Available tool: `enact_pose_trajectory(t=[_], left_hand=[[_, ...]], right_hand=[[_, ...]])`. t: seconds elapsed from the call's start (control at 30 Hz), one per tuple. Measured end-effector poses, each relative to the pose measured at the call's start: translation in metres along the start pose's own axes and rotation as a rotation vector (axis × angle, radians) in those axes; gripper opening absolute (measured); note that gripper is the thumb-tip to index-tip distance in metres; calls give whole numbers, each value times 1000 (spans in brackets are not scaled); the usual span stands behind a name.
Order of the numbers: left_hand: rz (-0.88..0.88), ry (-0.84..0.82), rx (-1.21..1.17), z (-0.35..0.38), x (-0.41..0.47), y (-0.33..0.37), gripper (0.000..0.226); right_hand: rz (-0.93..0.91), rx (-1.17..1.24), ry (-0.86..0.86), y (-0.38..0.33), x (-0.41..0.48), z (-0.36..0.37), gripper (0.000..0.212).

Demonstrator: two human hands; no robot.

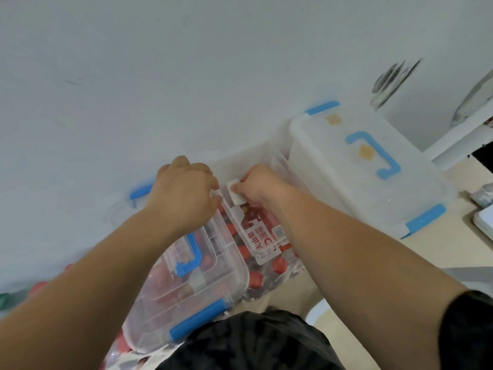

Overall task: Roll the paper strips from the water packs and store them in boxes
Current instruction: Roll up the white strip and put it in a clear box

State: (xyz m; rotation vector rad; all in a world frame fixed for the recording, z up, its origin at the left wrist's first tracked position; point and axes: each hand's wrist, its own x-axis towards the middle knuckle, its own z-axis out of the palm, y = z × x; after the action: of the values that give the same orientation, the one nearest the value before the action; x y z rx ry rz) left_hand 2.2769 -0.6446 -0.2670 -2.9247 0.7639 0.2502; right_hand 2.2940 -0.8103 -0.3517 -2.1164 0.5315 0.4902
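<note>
1. Far left: blue latch (140,191) on clear plastic, partly hidden behind the left wrist.
2. Left hand (186,190): knuckles up, fingers bent down at the near rim of the open box (240,156). Cannot tell whether it grips anything.
3. Below that hand: clear lid (160,303) with a blue handle, tilted; red caps show through it.
4. Paper roll (236,194): small, white, between the 2 hands, at the open box's near edge.
5. Right hand (260,186): thumb and fingers pinching the paper roll.
6. Water pack (264,241): red caps, red-and-white label, under the right forearm, just beside the lid.
7. Right: closed box (368,182), clear, blue handle on top, against the open box.
</note>
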Motion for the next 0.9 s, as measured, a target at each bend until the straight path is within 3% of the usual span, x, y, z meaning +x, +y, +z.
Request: enact_pose_trajectory(t=[0.17, 0.37, 0.6, 0.77, 0.9], left_hand=[[-37, -38, -66, 0, 4, -1, 57], [-71, 4, -96, 8, 5, -1, 57], [-77, 19, -121, 11, 7, -1, 56], [-82, 31, -154, 13, 4, -2, 56], [-86, 35, -156, 14, 4, 0, 56]], right_hand=[[16, -254, -109, -1, 17, 15, 31], [-27, -410, -140, -5, 23, 21, 39], [-24, -415, -166, -5, 22, 20, 45], [69, -263, -225, -1, 26, 22, 22], [51, -338, -203, -4, 14, 18, 20]])
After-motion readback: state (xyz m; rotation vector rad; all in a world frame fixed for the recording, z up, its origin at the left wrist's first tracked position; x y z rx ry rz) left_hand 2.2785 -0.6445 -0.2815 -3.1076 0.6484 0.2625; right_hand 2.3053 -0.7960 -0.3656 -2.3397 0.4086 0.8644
